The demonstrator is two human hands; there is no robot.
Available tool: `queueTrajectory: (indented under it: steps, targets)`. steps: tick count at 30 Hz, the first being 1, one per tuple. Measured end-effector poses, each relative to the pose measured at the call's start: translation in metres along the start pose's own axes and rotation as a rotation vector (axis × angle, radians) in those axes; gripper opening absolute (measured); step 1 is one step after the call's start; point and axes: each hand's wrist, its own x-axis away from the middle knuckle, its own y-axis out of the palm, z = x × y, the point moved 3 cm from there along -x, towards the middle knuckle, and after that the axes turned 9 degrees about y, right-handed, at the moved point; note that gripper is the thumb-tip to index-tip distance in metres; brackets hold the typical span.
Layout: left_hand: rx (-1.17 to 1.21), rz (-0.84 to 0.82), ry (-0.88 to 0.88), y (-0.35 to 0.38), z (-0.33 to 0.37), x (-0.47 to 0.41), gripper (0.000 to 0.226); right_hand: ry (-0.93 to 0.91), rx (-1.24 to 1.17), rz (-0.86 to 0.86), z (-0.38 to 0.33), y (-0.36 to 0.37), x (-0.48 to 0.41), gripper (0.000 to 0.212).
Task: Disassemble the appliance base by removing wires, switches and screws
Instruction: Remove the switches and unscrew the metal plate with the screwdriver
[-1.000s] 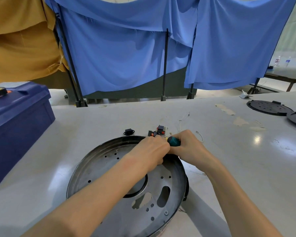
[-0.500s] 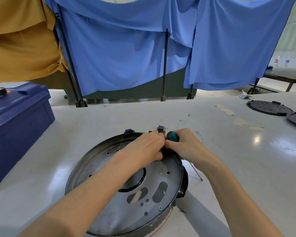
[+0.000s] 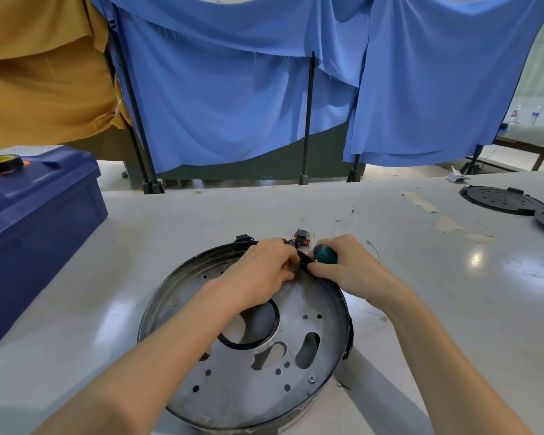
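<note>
R hand (image 3: 352, 271) grips screwdriver (image 3: 325, 254), tip pointing left.

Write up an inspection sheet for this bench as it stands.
Surface: pale glossy table, worn patches far right.
Job's things: round metal appliance base before the person, one screw in its plate; screwdriver at its far rim.
Clutter: red-and-black switch and small black part beyond the far rim; black round lids far right; blue toolbox left, tape roll on top.
Hands: right hand grips the screwdriver handle; left hand curled at the far rim, its hold hidden.
Cables: thin loose wires on the table beyond the hands.
Surroundings: blue curtains and yellow cloth hung behind the table.
</note>
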Motion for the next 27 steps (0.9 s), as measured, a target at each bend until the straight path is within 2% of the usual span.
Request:
queueTrajectory:
  steps: [3,5,7,10,14,19,22,25,27]
  targets:
    - [-0.107,0.055,0.0,0.0,-0.001,0.001,0.03,-0.017,0.057,0.012,0.0,-0.001,-0.002,0.018]
    - [-0.295,0.127,0.001,0.0,-0.003,0.0,0.043,-0.028,0.116,0.023,-0.001,-0.003,-0.004,0.013]
    - [-0.386,0.11,-0.022,0.002,-0.007,-0.002,0.048,-0.022,0.17,0.028,-0.001,-0.004,-0.007,0.011]
    - [-0.317,-0.013,-0.081,0.002,-0.013,-0.007,0.034,-0.004,0.185,0.05,0.001,-0.001,-0.009,0.011]
    - [-0.455,-0.005,-0.073,0.0,-0.016,-0.01,0.025,-0.011,0.13,0.127,0.0,-0.001,-0.008,0.014]
    - [-0.354,0.029,-0.064,-0.001,-0.026,-0.005,0.018,0.062,0.053,0.123,-0.002,-0.02,-0.004,0.017]
    - [-0.265,0.105,-0.074,-0.005,-0.032,0.0,0.012,0.145,0.012,0.148,0.007,-0.027,-0.003,0.01]
    - [-0.151,0.166,-0.098,-0.009,-0.038,0.004,0.01,0.268,0.04,0.026,0.016,-0.023,-0.003,0.002]
    - [-0.081,0.202,-0.113,-0.011,-0.042,0.008,0.01,0.346,0.081,-0.067,0.018,-0.018,-0.002,0.012]
